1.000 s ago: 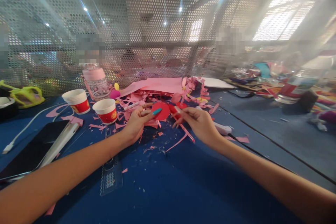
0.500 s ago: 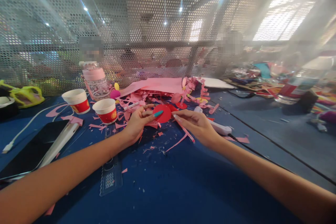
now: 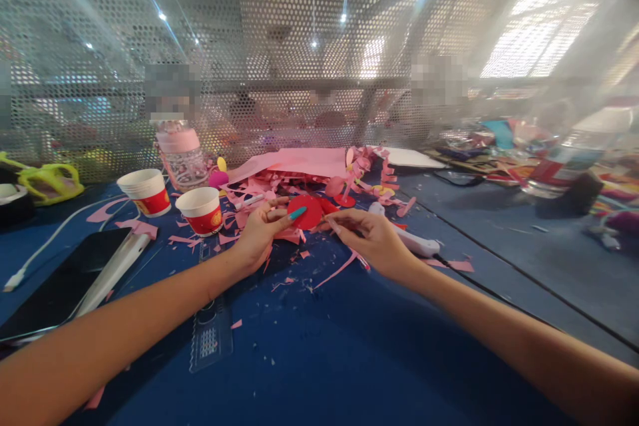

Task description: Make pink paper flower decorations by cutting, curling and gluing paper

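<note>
Left hand [image 3: 259, 233] pinching flat red paper disc [image 3: 307, 212] between thumb and fingers, held just above blue desk [image 3: 349, 346] near its far middle edge, in front of heap of pink paper scraps [image 3: 304, 176]. Right hand [image 3: 377, 239] fingers drawn together at disc's right rim, touching it; whether anything pinched, cannot tell. Two red-and-white paper cups [image 3: 172, 201] toward far left corner, near left hand.

A perforated metal screen [image 3: 279, 46] spans ten to one o'clock behind the blue table [image 3: 349, 359]. Bright windows [image 3: 534, 40] glow at two o'clock.
</note>
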`<action>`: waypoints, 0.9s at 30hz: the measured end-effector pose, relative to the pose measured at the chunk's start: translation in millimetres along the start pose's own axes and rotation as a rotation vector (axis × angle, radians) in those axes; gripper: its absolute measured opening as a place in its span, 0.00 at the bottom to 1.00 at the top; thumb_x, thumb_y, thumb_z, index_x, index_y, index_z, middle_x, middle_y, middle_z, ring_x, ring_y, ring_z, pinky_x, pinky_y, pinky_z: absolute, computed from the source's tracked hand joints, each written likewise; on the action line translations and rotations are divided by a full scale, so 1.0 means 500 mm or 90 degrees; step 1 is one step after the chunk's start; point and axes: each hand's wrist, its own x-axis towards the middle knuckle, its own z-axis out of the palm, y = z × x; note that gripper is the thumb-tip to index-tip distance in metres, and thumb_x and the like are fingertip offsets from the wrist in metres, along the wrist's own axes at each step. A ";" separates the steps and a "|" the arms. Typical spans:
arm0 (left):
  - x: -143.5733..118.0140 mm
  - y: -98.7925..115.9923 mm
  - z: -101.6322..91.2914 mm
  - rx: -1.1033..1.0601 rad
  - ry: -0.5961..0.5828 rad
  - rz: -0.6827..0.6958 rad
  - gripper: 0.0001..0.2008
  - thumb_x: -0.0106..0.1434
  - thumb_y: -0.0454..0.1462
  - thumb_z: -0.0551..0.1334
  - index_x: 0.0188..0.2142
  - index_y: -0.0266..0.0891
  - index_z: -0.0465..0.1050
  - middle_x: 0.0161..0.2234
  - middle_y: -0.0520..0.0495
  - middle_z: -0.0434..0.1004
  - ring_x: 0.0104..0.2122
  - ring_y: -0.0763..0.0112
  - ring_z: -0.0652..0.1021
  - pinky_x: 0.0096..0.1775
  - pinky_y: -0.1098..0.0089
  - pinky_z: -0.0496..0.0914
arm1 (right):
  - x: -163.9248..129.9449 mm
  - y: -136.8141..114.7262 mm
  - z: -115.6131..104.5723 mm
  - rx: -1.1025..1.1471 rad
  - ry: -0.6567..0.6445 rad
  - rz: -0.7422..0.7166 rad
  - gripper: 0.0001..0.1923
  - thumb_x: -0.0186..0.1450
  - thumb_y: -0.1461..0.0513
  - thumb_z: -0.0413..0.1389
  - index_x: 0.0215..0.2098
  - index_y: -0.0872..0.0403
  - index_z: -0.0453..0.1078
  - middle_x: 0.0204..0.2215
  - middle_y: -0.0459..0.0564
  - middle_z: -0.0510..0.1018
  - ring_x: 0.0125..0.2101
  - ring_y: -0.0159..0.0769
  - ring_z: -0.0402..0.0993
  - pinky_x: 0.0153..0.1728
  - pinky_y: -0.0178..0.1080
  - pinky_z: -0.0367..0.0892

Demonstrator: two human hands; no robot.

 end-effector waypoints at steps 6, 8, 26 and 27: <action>-0.001 -0.001 -0.002 -0.015 -0.006 0.007 0.25 0.42 0.32 0.73 0.40 0.34 0.66 0.23 0.54 0.78 0.27 0.74 0.78 0.35 0.73 0.71 | -0.002 0.000 0.001 -0.017 -0.011 -0.005 0.11 0.60 0.60 0.51 0.38 0.55 0.71 0.35 0.52 0.80 0.36 0.38 0.75 0.39 0.41 0.69; 0.000 -0.001 -0.003 -0.017 -0.005 0.006 0.24 0.43 0.32 0.72 0.40 0.34 0.67 0.23 0.54 0.78 0.27 0.74 0.78 0.34 0.73 0.71 | -0.002 -0.002 0.001 -0.024 -0.013 -0.005 0.11 0.60 0.60 0.51 0.37 0.56 0.72 0.34 0.52 0.80 0.36 0.37 0.75 0.39 0.41 0.69; 0.000 -0.001 0.000 -0.013 -0.008 -0.011 0.25 0.42 0.33 0.73 0.40 0.35 0.67 0.24 0.54 0.78 0.27 0.74 0.79 0.35 0.73 0.71 | -0.006 -0.003 0.004 0.056 -0.043 0.017 0.17 0.59 0.53 0.54 0.39 0.57 0.72 0.36 0.54 0.78 0.37 0.39 0.74 0.40 0.42 0.67; 0.000 -0.001 0.000 -0.013 -0.011 -0.009 0.26 0.41 0.33 0.73 0.40 0.35 0.67 0.23 0.54 0.78 0.27 0.74 0.79 0.35 0.73 0.71 | -0.005 -0.004 0.005 0.057 -0.040 0.019 0.17 0.59 0.53 0.54 0.38 0.57 0.72 0.36 0.55 0.78 0.37 0.39 0.74 0.39 0.41 0.67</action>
